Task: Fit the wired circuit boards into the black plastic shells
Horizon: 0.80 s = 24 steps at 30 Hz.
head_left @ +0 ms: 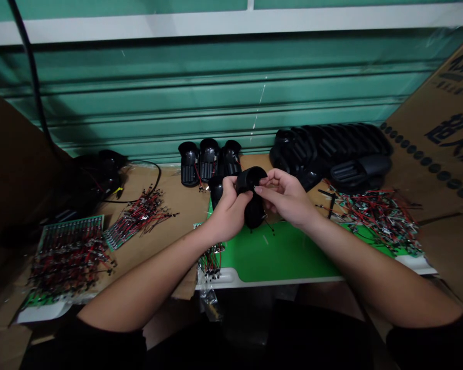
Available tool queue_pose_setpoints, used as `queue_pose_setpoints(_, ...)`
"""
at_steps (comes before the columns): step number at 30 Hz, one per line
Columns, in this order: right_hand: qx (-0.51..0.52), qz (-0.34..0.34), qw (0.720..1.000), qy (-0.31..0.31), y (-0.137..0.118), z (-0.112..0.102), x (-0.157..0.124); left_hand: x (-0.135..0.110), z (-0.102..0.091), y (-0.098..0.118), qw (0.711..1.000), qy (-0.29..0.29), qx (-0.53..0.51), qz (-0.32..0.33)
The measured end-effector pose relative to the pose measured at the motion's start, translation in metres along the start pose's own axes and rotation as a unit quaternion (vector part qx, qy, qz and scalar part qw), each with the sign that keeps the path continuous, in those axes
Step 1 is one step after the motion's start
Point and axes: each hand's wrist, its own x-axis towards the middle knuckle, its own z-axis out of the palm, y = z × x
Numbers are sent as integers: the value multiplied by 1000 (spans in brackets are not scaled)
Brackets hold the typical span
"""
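My left hand (pixel 231 209) is wrapped round the side of a black plastic housing (pixel 253 208), holding it up over the green mat (pixel 289 257). The housing has a curved, hood-like top end, and a thin wire end hangs from its lower right. At its right edge, my right hand (pixel 287 199) has thumb and fingers pinched together near the opening. Whatever lies between those fingertips is too small to make out. Another black housing (pixel 216 189) sits partly hidden behind my left hand.
Three black housings (pixel 208 159) with red wires stand at the back. A row of stacked housings (pixel 332 146) lies back right, beside a cardboard box (pixel 443 133). Wired circuit boards lie in a right pile (pixel 386 218), a left bundle (pixel 139 213) and a far-left stack (pixel 71 252).
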Motion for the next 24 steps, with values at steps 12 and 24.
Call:
queue_pose_setpoints(12, -58, 8, 991, -121, -10, -7, -1, 5, -2, 2, 998, 61, -10, -26)
queue_pose_setpoints(24, -49, -17, 990, -132, -12, -4, -5, 3, -1, 1, 998, 59, 12, -32)
